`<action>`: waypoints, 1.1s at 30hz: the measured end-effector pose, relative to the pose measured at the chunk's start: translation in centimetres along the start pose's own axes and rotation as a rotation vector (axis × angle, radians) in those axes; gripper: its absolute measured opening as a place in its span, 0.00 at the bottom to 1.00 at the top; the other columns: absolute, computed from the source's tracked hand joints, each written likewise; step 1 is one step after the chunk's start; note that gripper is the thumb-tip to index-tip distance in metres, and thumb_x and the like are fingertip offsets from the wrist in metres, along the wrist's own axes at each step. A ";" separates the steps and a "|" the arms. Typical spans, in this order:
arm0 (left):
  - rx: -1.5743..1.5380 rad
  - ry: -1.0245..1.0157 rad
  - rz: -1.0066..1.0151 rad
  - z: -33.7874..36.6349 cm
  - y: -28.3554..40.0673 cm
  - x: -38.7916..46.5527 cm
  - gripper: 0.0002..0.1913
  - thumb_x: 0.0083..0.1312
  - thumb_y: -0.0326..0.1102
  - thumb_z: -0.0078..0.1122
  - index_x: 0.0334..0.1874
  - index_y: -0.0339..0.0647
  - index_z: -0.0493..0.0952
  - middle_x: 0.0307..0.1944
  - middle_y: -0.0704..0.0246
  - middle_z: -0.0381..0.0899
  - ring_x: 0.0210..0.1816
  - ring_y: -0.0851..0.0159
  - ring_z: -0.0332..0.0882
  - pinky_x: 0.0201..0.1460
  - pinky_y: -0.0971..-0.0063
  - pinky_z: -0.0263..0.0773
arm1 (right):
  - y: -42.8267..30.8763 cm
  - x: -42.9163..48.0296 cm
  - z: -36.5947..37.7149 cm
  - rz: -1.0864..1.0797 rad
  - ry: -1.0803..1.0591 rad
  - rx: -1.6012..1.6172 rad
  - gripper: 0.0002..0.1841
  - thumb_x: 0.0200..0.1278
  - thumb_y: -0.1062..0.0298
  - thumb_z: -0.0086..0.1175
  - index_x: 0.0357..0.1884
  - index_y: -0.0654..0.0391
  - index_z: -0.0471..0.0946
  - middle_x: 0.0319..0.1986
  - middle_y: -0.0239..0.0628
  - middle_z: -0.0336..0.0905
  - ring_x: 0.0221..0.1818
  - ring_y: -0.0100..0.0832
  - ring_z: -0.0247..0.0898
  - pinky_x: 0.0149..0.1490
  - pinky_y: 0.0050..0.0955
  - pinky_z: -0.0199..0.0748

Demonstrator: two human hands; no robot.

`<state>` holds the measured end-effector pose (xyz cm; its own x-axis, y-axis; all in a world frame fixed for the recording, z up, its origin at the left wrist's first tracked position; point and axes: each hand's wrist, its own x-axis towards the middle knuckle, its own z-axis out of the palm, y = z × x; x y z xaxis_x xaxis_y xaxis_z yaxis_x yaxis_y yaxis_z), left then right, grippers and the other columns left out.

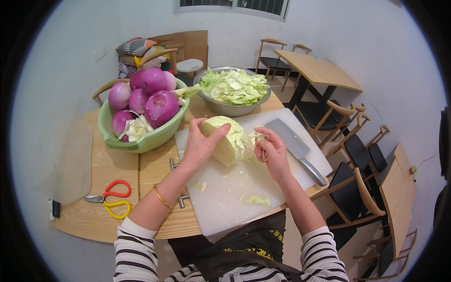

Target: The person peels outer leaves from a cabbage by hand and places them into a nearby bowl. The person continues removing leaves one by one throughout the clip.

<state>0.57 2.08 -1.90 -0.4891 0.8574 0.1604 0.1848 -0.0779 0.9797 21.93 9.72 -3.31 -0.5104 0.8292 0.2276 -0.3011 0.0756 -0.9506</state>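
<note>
My left hand (206,142) holds a cut head of cabbage (230,144) on its side over the white cutting board (232,197). Just to the right of it, my right hand (271,149) has its fingers curled around a small piece of cabbage leaf (254,139). A cleaver with a metal handle (292,141) lies at the board's right side, beyond my right hand. Small cabbage scraps (259,200) are scattered on the board's near part. Behind the cabbage stands a steel bowl (232,110) heaped with torn or cut cabbage leaves (236,86).
A green plastic basin (155,141) with several purple onions (161,107) and cabbage trimmings stands at the left. Scissors with red and yellow handles (109,199) lie on the wooden table (158,187). Chairs and another table (320,70) stand at the right.
</note>
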 end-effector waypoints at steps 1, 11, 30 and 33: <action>-0.003 -0.001 -0.001 0.0 0.0 -0.1 0.52 0.56 0.63 0.72 0.66 0.24 0.58 0.61 0.46 0.67 0.62 0.54 0.71 0.64 0.67 0.70 | -0.3 -0.2 0.9 -0.067 -0.014 -0.133 0.16 0.65 0.69 0.61 0.54 0.55 0.73 0.39 0.30 0.71 0.30 0.17 0.65 0.33 0.17 0.64; 0.001 -0.047 0.016 -0.3 0.3 -0.2 0.52 0.55 0.65 0.71 0.65 0.25 0.58 0.60 0.46 0.67 0.61 0.55 0.71 0.62 0.67 0.71 | -1.0 2.2 1.8 -0.262 -0.120 -0.565 0.21 0.58 0.66 0.71 0.49 0.58 0.73 0.36 0.28 0.75 0.36 0.21 0.71 0.42 0.20 0.70; 0.062 -0.013 0.042 0.1 0.8 -0.8 0.50 0.55 0.63 0.72 0.64 0.26 0.60 0.60 0.47 0.67 0.63 0.55 0.68 0.66 0.65 0.66 | 1.0 3.1 -1.1 0.114 0.090 0.205 0.07 0.72 0.67 0.50 0.49 0.53 0.72 0.29 0.29 0.74 0.24 0.17 0.64 0.26 0.16 0.55; 0.076 -0.041 0.065 0.3 0.4 -0.5 0.48 0.56 0.62 0.71 0.65 0.29 0.60 0.60 0.49 0.67 0.63 0.55 0.68 0.66 0.65 0.66 | 0.8 3.6 -1.6 0.075 0.017 0.128 0.12 0.69 0.69 0.55 0.53 0.54 0.72 0.33 0.30 0.74 0.29 0.20 0.68 0.28 0.19 0.63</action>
<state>1.13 1.78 -1.61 -0.4394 0.8718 0.2164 0.2800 -0.0960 0.9552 21.19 13.63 -3.56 -0.5216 0.8394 0.1527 -0.3635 -0.0567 -0.9299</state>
